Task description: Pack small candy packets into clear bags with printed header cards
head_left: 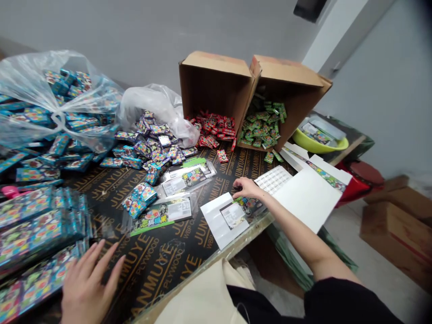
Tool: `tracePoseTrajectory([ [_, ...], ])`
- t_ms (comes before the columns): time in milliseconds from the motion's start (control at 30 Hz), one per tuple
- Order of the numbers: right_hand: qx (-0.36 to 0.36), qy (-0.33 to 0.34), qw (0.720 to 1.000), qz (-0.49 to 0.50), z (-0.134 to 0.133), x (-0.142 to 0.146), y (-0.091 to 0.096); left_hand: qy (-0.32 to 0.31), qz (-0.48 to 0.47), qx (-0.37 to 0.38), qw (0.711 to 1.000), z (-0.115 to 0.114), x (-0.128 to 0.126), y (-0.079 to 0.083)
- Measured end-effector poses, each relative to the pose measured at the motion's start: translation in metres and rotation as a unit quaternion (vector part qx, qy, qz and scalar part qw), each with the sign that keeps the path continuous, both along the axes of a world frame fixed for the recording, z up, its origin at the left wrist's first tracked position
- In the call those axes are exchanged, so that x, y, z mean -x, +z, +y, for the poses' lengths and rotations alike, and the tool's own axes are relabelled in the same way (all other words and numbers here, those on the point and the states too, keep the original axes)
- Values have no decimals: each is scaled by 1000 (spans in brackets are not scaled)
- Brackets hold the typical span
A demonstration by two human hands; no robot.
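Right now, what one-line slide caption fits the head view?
Right hand at a printed card, left hand near stacked blue packs, two open cardboard boxes behind.

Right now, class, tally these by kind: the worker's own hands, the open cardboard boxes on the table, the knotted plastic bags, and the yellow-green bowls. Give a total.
Hands: 2
Open cardboard boxes: 2
Knotted plastic bag: 1
Yellow-green bowl: 1
Total: 6

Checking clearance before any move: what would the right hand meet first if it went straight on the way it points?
Past a strip of bare dark table, the right hand would probably meet the bagged card lying to its left; the hand's height is hard to judge.
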State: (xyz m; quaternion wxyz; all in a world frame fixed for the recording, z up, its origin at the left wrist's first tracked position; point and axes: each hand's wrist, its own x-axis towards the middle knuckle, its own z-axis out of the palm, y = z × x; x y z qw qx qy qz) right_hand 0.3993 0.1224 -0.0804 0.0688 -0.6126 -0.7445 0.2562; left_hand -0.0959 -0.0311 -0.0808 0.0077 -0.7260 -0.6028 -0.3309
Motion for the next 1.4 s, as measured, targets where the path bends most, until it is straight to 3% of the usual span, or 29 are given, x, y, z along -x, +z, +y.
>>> tracePoseTrajectory([
  [133, -4, -5, 1000, -18, -13, 14, -8, -43, 57, 0, 997, 5, -24, 1],
  [300, -4, -20, 999, -51, -24, 32, -15, -76, 71, -3, 995, 5, -32, -6],
  [467, 33, -1, 996, -83, -16, 36, -13, -117, 85, 61, 988, 15, -39, -11],
  [567, 52, 13, 993, -104, -8, 37, -13, -143, 74, 129, 978, 40, -48, -15],
  [733, 64, 24, 990, -121, -6, 38, -12, -171, 101, 248, 948, 104, -69, -13],
  [900, 56, 18, 991, -122, -11, 40, -12, -150, 118, 265, 945, 136, -82, -1],
  [1200, 42, 13, 992, -122, -12, 40, -9, -56, 47, 259, 963, 126, -84, 7],
  [1400, -33, 27, 994, -105, -21, 58, 9, -17, -30, 235, 971, 123, -72, 32],
])
